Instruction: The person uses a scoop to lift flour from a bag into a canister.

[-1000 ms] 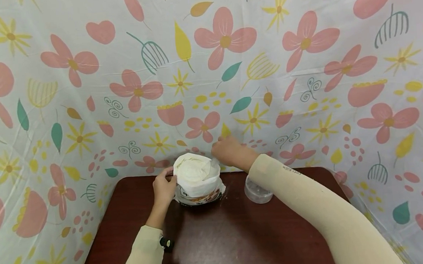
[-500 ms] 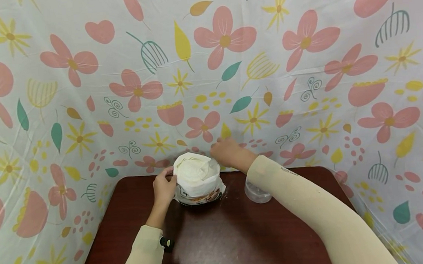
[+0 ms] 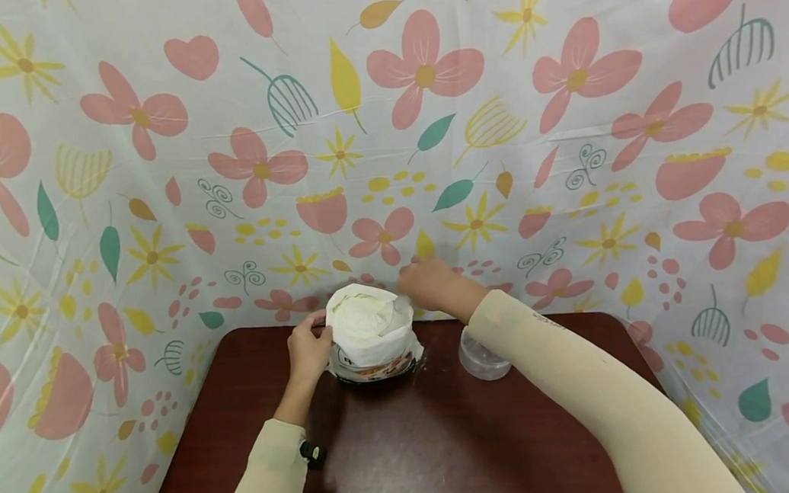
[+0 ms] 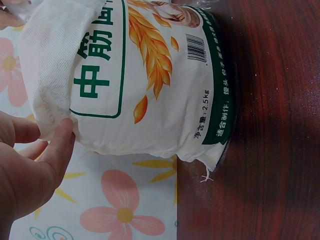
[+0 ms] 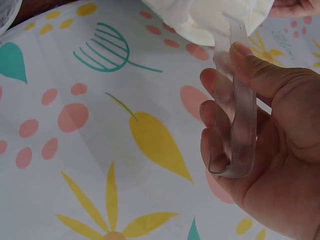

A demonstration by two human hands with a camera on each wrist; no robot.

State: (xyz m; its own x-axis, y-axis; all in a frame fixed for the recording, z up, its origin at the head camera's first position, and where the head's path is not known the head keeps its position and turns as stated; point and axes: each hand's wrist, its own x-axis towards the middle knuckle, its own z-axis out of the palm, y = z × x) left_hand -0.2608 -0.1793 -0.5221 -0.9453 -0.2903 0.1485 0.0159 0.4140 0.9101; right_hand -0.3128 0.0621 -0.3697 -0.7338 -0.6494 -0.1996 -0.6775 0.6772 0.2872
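Observation:
A white flour bag (image 3: 373, 349) with green lettering and a printed wheat ear stands open-topped at the table's back edge. White flour (image 3: 361, 317) shows inside its folded-down mouth. My left hand (image 3: 308, 350) pinches the left side of the rim, its thumb and fingers on the cloth in the left wrist view. Beyond the bag's right side, my right hand (image 3: 433, 283) grips the handle of a clear plastic scoop (image 5: 243, 120). The handle lies between thumb and curled fingers. Its far end reaches into the bag's mouth, where the bowl is hidden from me.
A round clear plastic container (image 3: 482, 359) stands right of the bag, partly under my right forearm. The dark red-brown table (image 3: 395, 453) meets a flower-printed cloth (image 3: 389, 163) behind and at the sides. Small white specks lie beside the bag.
The head view has shifted slightly. Both hands keep their holds, and the bag and container stay in place.

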